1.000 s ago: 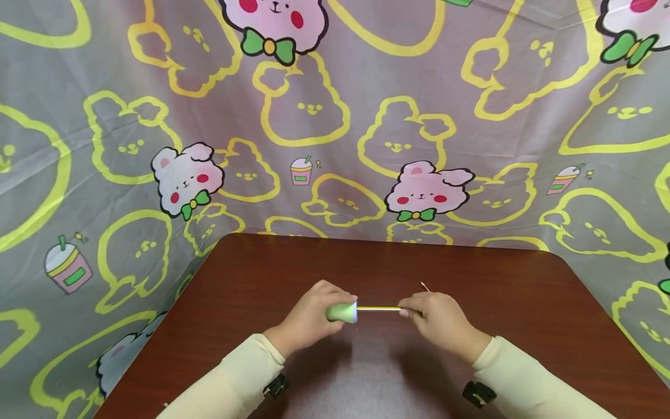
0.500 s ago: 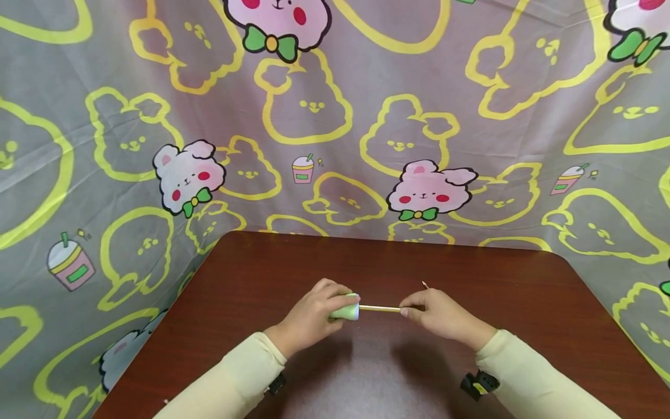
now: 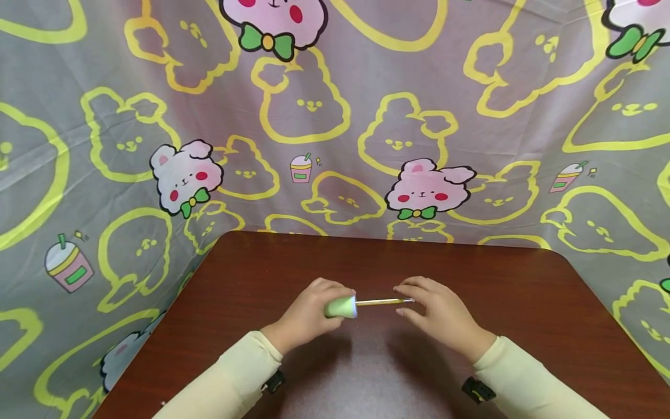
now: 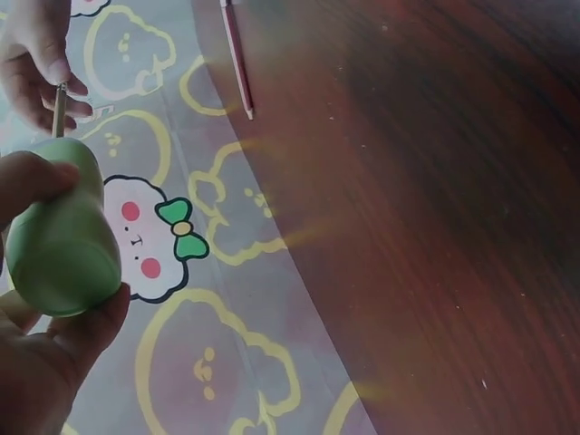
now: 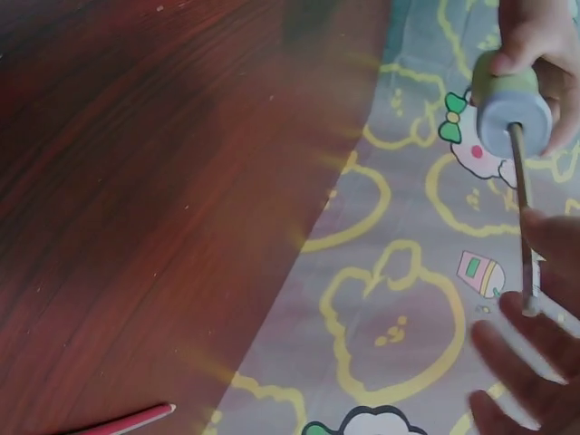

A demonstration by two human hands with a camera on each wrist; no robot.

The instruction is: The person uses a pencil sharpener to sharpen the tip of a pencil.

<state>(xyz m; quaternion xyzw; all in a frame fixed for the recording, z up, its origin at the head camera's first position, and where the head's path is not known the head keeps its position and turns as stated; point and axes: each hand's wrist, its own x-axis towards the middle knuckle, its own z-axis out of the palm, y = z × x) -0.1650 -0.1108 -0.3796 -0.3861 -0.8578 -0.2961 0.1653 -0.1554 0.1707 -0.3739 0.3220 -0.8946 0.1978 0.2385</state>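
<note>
My left hand (image 3: 307,314) grips a green cylindrical pencil sharpener (image 3: 339,307), its pale end facing right. From the hole in that end a pencil (image 5: 522,181) sticks out, roughly level above the table. My right hand (image 3: 444,311) hovers around the pencil's free end with its fingers spread and apart from one another. In the right wrist view, the thumb and fingertips are close beside the pencil's end without pinching it. Seen from the left wrist, thumb and fingers wrap the sharpener's smooth, rounded body (image 4: 68,245). The pencil's front part is hidden inside the sharpener.
A red pencil (image 4: 237,63) lies on the dark brown wooden table (image 3: 293,262), near my right hand. Grey cloth (image 3: 335,116) printed with cartoon bunnies hangs around the table's back and sides. Small black devices (image 3: 478,390) are strapped at both wrists.
My right hand has let go of the pencil's end and spread its fingers. The pencil's free end now shows, tilted slightly up. The left hand keeps its grip on the sharpener.
</note>
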